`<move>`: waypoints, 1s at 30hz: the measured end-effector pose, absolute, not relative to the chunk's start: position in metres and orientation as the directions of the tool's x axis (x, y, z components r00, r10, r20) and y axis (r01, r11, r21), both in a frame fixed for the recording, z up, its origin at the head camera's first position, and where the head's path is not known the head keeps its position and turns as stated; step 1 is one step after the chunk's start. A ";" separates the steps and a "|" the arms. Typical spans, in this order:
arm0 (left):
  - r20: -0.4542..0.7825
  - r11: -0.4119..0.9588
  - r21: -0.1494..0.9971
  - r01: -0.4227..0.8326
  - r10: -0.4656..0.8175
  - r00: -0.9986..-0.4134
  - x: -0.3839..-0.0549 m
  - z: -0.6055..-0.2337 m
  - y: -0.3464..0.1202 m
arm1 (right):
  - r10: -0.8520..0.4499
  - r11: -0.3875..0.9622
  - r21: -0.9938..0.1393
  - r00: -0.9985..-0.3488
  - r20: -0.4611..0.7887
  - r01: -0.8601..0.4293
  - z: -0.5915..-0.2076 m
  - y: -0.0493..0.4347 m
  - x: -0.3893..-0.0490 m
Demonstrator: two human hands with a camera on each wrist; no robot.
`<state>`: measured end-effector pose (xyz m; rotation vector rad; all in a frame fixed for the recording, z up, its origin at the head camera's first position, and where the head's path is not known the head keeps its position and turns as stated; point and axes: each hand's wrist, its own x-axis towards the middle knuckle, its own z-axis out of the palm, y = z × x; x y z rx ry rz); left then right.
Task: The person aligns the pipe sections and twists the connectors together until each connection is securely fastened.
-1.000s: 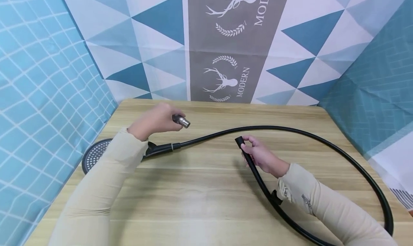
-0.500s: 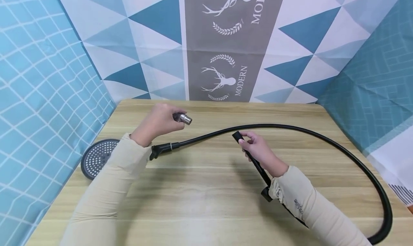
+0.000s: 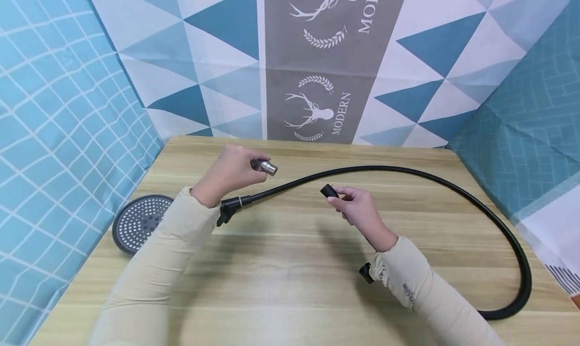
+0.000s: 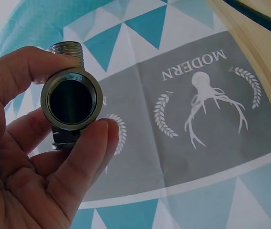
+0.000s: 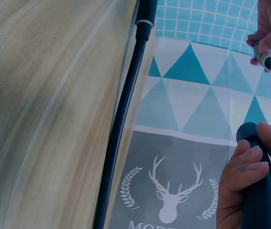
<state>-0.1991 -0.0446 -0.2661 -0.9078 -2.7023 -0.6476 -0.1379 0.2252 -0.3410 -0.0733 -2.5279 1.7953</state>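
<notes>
Looped across a wood-grain table (image 3: 281, 305), a glossy black shower hose (image 3: 524, 280); at left, a perforated gray shower head (image 3: 138, 225). Pinched in the right hand (image 3: 360, 210), a black hose end (image 3: 329, 191), apart from the silver pipe fitting (image 3: 270, 168) gripped in the left hand (image 3: 233, 174). Visible only from the left wrist, a threaded stub (image 4: 67, 48). Partly hidden behind the sleeves (image 3: 149, 275), the hose and shower head.

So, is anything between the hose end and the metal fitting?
Nothing visible: only air separates the hose end, in the right hand, from the metal fitting, in the left hand. The far hose stretch lies on the table.
</notes>
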 end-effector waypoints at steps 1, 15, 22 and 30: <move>0.340 0.711 0.337 0.617 0.519 -0.784 -0.199 -0.266 -0.043 | 0.065 0.344 -0.939 -0.998 0.010 0.013 -0.341 0.224 -0.137; 0.340 0.656 0.406 0.636 0.538 -0.771 -0.198 -0.273 -0.026 | -0.006 0.370 -0.926 -0.997 0.080 -0.077 -0.337 0.209 -0.130; 0.292 0.653 0.414 0.634 0.564 -0.772 -0.199 -0.282 -0.020 | -0.037 0.384 -0.916 -0.993 0.111 -0.117 -0.335 0.203 -0.129; 0.273 0.619 0.462 0.635 0.582 -0.766 -0.197 -0.288 -0.016 | -0.055 0.435 -0.888 -0.989 0.138 -0.148 -0.336 0.197 -0.128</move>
